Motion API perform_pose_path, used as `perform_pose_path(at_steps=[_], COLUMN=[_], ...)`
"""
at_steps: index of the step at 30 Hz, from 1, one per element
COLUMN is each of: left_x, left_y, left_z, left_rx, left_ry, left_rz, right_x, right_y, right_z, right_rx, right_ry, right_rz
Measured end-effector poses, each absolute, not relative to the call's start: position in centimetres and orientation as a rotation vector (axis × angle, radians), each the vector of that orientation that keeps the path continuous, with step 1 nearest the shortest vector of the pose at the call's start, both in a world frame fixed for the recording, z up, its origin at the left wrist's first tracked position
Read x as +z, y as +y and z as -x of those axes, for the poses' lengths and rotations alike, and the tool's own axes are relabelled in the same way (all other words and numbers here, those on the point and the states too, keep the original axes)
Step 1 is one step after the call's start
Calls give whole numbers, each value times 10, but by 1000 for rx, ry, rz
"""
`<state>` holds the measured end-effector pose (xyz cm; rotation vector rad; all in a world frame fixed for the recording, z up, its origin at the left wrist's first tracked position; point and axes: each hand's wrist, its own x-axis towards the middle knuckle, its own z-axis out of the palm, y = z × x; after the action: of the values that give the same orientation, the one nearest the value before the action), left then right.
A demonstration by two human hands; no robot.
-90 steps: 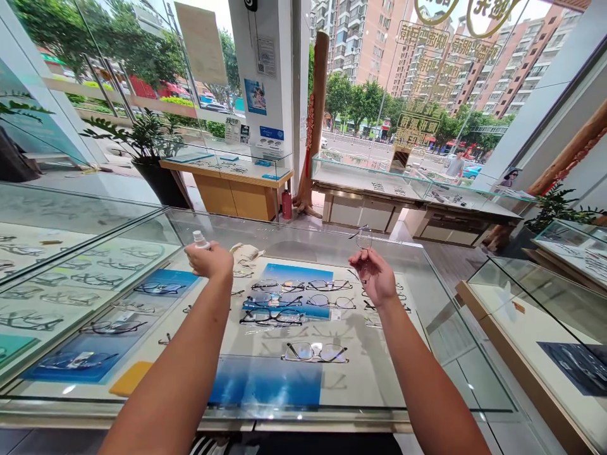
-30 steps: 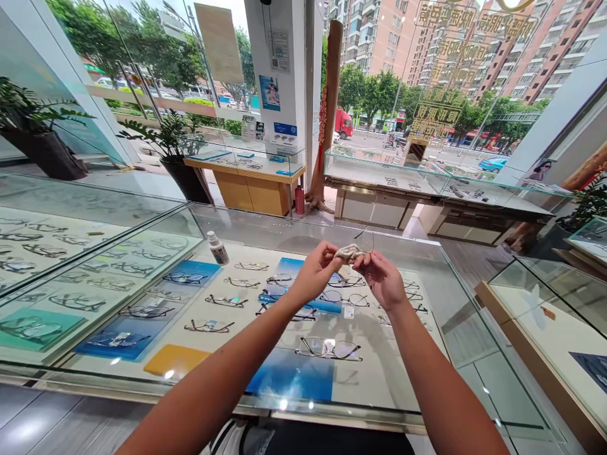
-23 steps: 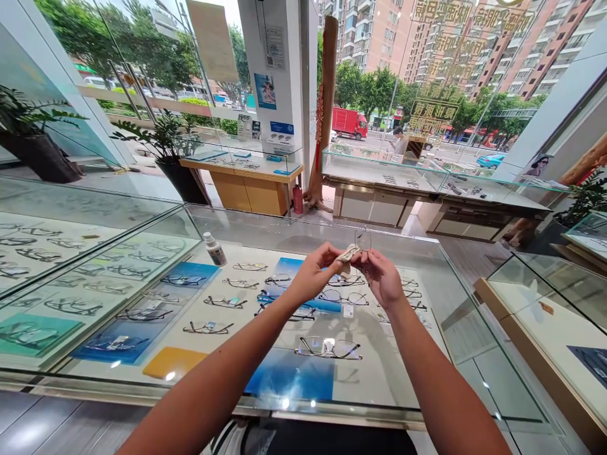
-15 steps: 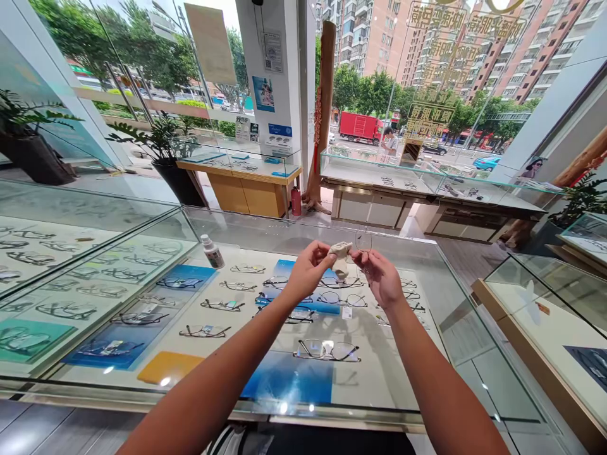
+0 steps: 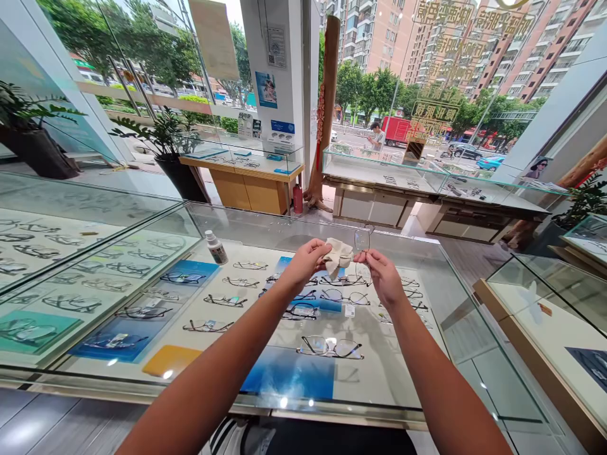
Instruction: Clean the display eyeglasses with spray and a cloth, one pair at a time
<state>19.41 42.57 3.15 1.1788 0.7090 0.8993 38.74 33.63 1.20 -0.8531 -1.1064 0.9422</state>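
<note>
**Hands held cloth and glasses above the glass counter**

Left hand (image 5: 307,258) was pinched shut on a cream cloth (image 5: 339,254), thumb and fingers gripping its left edge. Right hand (image 5: 383,276) was closed on a thin-framed pair of glasses (image 5: 362,241), fingertips at the lower part of the frame, one lens standing up above the fingers. The cloth was just left of the glasses, touching or nearly touching; exact contact was too small to tell. Both hands were raised over the far middle of the counter (image 5: 427,297), not resting on it.

A small white spray bottle (image 5: 217,248) stood upright on the counter top, well left of the glasses, near the far left corner. Under the glass, below the held glasses, rows of display frames lay on blue and white pads; one dark-rimmed display pair (image 5: 330,347) sat nearer the person than the held glasses. An orange card (image 5: 171,361) lay inside the case, left of that pair, near the front edge.

Beyond the glasses, a second glass showcase (image 5: 389,170) stood by the window. Far left of the glasses were a wooden-based showcase (image 5: 246,183) and a potted plant (image 5: 171,148). A red fire extinguisher (image 5: 298,199) stood on the floor between the two showcases. Outside the window a red truck (image 5: 398,129) was on the street.
</note>
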Motion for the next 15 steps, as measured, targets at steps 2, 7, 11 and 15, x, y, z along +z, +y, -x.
perform_pose_path(at_steps=[2, 7, 11, 15], left_x=[33, 31, 29, 29], left_y=[426, 424, 425, 433], left_z=[-191, -188, -189, -184], left_rx=[827, 593, 452, 509], left_ry=[735, 760, 722, 760], left_rz=[-1188, -1236, -1229, -1196], right_x=[13, 11, 10, 17], right_y=[336, 336, 337, 331], right_z=[-387, -387, -389, -388], right_rx=[931, 938, 818, 441], right_ry=[-1123, -1125, -1216, -1498], right_rz=[855, 856, 926, 1098])
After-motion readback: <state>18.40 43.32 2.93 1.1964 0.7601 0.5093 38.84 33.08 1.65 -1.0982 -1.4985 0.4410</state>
